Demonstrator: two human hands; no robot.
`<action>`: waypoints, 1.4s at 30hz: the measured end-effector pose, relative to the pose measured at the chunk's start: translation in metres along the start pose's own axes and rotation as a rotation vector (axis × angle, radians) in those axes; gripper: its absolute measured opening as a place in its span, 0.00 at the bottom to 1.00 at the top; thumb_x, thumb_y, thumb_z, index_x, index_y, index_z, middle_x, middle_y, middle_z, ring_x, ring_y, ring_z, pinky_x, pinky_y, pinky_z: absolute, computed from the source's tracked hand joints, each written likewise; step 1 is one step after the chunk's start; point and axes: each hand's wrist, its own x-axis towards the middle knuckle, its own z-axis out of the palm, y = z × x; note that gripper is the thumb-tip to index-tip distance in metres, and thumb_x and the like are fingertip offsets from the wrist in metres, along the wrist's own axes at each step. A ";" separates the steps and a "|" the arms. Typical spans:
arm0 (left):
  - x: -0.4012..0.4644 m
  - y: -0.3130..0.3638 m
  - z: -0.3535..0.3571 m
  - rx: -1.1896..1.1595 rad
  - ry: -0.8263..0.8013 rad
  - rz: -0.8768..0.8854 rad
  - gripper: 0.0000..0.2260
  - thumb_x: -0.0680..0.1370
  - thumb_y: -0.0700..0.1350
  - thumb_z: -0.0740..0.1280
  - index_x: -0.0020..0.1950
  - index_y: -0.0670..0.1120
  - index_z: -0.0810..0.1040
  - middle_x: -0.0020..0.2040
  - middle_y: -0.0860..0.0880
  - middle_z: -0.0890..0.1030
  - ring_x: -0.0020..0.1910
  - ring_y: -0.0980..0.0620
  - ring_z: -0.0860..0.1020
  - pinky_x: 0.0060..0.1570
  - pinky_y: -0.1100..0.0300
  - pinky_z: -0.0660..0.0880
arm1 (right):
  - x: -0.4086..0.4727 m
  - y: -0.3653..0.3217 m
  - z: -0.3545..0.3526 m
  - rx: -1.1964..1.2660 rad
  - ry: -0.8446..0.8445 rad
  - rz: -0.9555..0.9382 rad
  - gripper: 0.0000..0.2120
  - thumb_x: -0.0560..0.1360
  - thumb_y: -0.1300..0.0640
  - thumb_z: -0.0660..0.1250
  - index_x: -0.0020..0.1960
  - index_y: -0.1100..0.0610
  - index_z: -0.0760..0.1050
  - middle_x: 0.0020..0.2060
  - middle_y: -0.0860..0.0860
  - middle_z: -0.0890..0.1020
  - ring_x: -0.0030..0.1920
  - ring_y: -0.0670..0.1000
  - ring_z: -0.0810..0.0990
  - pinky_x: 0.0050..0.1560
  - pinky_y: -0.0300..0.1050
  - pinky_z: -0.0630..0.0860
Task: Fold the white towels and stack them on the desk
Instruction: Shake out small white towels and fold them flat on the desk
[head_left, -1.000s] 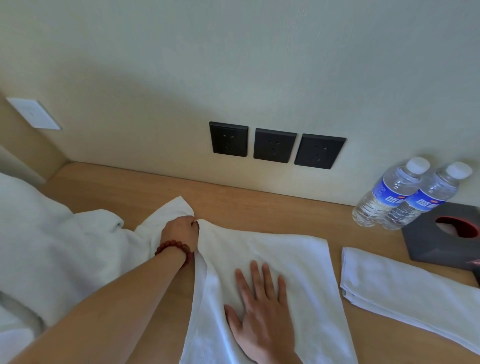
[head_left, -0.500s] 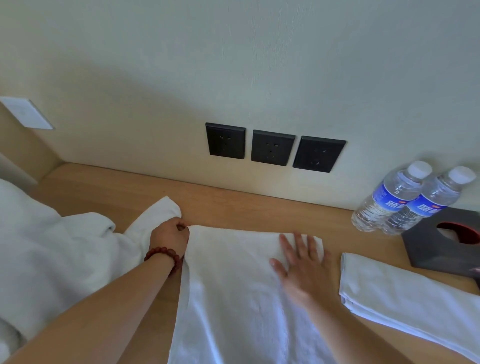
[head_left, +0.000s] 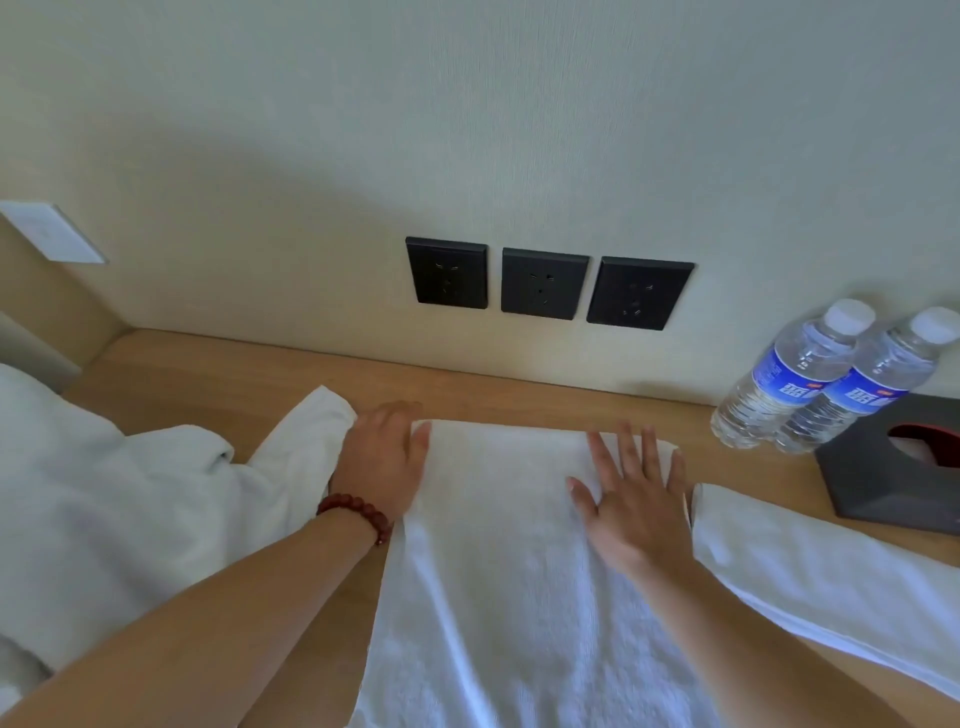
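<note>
A white towel (head_left: 509, 561) lies spread flat on the wooden desk (head_left: 218, 374), directly below the three black wall sockets (head_left: 545, 283), its far edge running parallel to the wall and its near end passing out of the bottom of the view. The left hand (head_left: 382, 460), with a band of dark red beads (head_left: 358, 512) at the wrist, lies released at the far left corner of this towel, fingers extended and pressing down on the cloth at its left edge. The right hand (head_left: 631, 499) is likewise released, fingers straight and slightly spread, palm flat on the towel near its far right corner. Neither hand grasps anything. To the right of the spread towel, just beside its right edge, a folded white towel (head_left: 831, 582) lies on the desk, reaching toward the right border. To the left of the spread towel sits a heap of unfolded white towels (head_left: 119, 509), one end of which pokes up just beside the left hand. Farther right of the spread towel, by the wall, two water bottles (head_left: 831, 374) with blue labels stand close together, touching a dark tissue box (head_left: 893, 467) that sits just in front of them.
</note>
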 end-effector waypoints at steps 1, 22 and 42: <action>-0.003 0.002 0.005 0.138 -0.062 0.099 0.23 0.83 0.58 0.50 0.72 0.49 0.72 0.71 0.46 0.73 0.71 0.46 0.69 0.69 0.49 0.66 | -0.008 -0.009 0.002 0.035 0.023 -0.026 0.36 0.77 0.30 0.33 0.81 0.43 0.37 0.81 0.51 0.37 0.79 0.56 0.32 0.76 0.63 0.33; -0.009 0.002 0.025 0.482 -0.770 -0.006 0.40 0.74 0.76 0.44 0.78 0.60 0.31 0.77 0.54 0.27 0.77 0.47 0.28 0.74 0.34 0.37 | -0.161 -0.087 0.035 0.196 0.245 -0.277 0.28 0.80 0.41 0.56 0.75 0.55 0.69 0.73 0.55 0.72 0.74 0.59 0.69 0.73 0.61 0.61; 0.000 0.003 0.023 0.493 -0.871 -0.056 0.42 0.71 0.79 0.46 0.76 0.63 0.29 0.76 0.54 0.25 0.76 0.46 0.27 0.73 0.32 0.39 | -0.197 -0.211 0.049 0.388 0.014 -0.405 0.20 0.49 0.65 0.74 0.39 0.51 0.76 0.32 0.45 0.73 0.32 0.47 0.72 0.29 0.37 0.69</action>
